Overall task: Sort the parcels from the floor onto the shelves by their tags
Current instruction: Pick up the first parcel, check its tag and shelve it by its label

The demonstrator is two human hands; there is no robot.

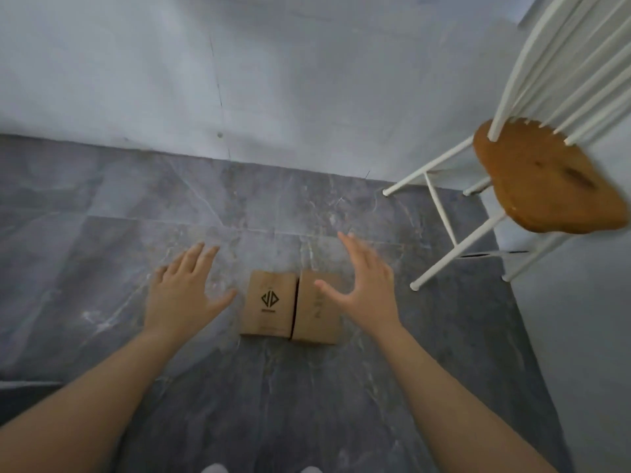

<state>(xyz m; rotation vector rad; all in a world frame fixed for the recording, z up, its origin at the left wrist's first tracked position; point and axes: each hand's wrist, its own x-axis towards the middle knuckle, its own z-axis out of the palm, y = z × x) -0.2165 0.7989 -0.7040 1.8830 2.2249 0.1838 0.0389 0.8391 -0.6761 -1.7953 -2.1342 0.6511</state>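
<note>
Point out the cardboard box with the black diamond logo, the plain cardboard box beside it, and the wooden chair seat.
Brown cardboard box with black diamond logo (269,303): head view, top face.
Plain brown cardboard box (319,319): head view, top face.
Round wooden chair seat (543,177): head view, seat centre.

Just beyond your left thumb, the left cardboard box carries a black diamond-shaped logo with a line of small print under it, too blurred to read. Under your right fingertips, the right cardboard box shows faint lettering you cannot make out
</note>
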